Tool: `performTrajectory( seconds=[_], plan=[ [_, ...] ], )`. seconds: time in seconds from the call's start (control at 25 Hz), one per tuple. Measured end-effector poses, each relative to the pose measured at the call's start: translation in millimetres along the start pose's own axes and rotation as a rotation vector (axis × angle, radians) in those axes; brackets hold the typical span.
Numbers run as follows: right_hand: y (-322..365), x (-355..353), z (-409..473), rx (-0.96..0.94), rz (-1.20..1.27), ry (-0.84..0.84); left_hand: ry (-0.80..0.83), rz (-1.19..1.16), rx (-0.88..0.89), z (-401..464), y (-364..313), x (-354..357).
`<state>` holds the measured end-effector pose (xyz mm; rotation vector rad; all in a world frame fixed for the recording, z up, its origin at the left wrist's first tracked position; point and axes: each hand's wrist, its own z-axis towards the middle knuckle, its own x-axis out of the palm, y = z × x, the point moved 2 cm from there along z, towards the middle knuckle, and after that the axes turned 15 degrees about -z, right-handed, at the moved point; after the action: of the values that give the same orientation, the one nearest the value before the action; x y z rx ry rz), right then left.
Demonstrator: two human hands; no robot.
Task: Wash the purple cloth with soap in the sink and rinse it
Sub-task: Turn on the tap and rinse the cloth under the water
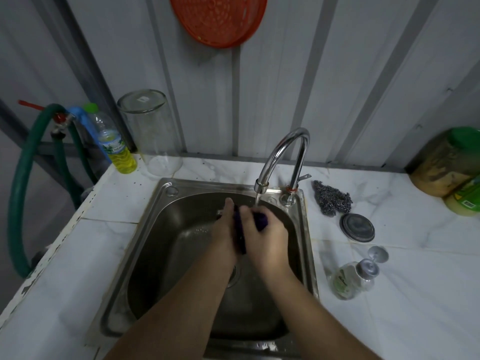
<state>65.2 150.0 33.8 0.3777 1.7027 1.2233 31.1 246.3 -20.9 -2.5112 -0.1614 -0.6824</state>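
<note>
Sink point(145, 245) sat centre frame, basin open lower left, tap point(283, 157) ran above, both hands met mid-basin, left hand point(225, 233) and right hand point(262, 236) each clamped grip on cloth point(261, 220) between them.

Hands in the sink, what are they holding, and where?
The purple cloth, bunched between the left hand and right hand, beside the tap's running water. Exact grip spots are blurred.

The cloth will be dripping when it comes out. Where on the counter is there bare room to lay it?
Bare tile lies left of the sink, below the bottle and jar, and at the near right, below the soap dispenser. The right strip holding scourer and lid is crowded.
</note>
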Motion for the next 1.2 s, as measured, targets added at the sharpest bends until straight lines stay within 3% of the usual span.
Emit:
performTrajectory(
  seconds=[0.08, 0.16, 0.36, 0.52, 0.56, 0.68, 0.84, 0.96, 1.04, 1.2],
  plan=[
    [6, 8, -9, -0.096, -0.113, -0.062, 0.191, -0.084, -0.109, -4, 5, 0],
    [10, 10, 5, -0.056, -0.204, -0.102, 0.261, -0.149, -0.063, -3, 12, 2],
    [-7, 12, 64, 0.197, -0.276, -0.011, 0.035, 0.107, 0.076, -3, 11, 13],
    [-36, 6, 85, 0.37, -0.287, 0.073, 0.093, 0.511, 0.162, -7, 18, 18],
    [-39, 4, 83, 0.387, -0.253, 0.082, 0.086, 0.518, 0.168, -11, 18, 20],
    [-35, -4, 61, 0.456, -0.028, 0.083, -0.031, 0.235, 0.096, -18, -2, 25],
    [-14, -10, 18, 0.218, 0.25, 0.087, -0.104, 0.114, 0.088, -16, -18, 30],
    [5, 3, 12, 0.061, -0.029, -0.004, -0.085, 0.152, 0.153, -16, -13, 35],
    [1, 4, 33, 0.146, -0.156, -0.098, -0.078, 0.158, 0.151, -14, -6, 33],
    [-31, 0, 79, 0.384, -0.268, -0.053, -0.077, 0.252, 0.123, -18, 11, 33]
  ],
)
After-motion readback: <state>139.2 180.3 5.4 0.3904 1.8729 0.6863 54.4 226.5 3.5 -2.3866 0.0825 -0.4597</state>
